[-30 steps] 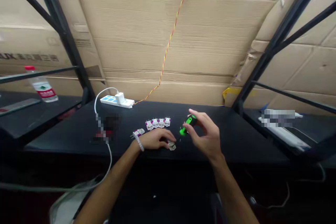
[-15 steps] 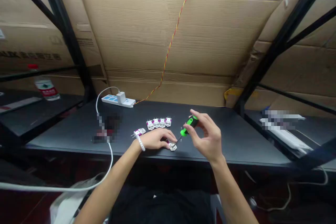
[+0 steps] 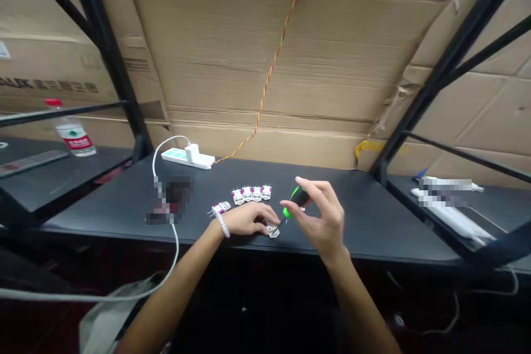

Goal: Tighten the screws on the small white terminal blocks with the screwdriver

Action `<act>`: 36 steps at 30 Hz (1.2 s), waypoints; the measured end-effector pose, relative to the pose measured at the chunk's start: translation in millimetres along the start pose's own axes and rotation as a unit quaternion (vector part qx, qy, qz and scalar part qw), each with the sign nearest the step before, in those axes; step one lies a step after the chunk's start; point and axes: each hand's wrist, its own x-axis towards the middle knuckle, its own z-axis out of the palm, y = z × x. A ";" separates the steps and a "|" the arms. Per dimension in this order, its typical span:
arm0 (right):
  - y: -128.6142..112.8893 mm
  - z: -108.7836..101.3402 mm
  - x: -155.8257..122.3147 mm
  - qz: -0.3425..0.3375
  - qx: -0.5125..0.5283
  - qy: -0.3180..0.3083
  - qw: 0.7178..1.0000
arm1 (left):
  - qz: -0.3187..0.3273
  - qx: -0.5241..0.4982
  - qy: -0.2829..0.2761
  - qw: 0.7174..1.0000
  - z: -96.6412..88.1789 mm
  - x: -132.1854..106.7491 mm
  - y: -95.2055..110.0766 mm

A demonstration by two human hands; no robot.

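My right hand point(image 3: 321, 215) grips a green-and-black screwdriver point(image 3: 299, 196) by its handle between thumb and fingers. The tool slants down to the left, its tip at a small white-and-purple plug part point(image 3: 273, 231). That part lies near the front of the black table, with my left hand point(image 3: 251, 218) closed on its left side and covering some of it. Just behind my left wrist rests another white-and-purple plug part with pins point(image 3: 220, 208). Several like it stand in a row point(image 3: 251, 193) behind my left hand. Something small and pale point(image 3: 303, 208) shows partly behind my right fingers.
A white power strip point(image 3: 188, 158) with a charger plugged in lies at the back left of the table point(image 3: 385, 215). A white cable point(image 3: 176, 254) runs over the front edge. Black shelf posts point(image 3: 114, 69) flank a cardboard wall point(image 3: 215, 50). A bottle point(image 3: 76, 137) stands at left.
My right hand has shifted slightly left and turned about the screwdriver handle. The tip stays at the plug part, and my left hand keeps its place. The picture has become darker.
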 end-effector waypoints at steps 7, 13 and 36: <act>-12.6 11.2 -1.6 0.007 0.028 0.007 1.000 | 0.003 0.007 0.006 1.000 -0.3 -0.1 3.2; -17.1 3.8 -3.0 0.078 0.090 -0.049 0.992 | 0.004 0.017 0.003 1.000 -1.4 0.5 2.7; -19.1 -7.0 2.8 0.094 0.032 -0.013 0.995 | -0.001 -0.010 -0.001 1.000 -0.7 0.6 1.8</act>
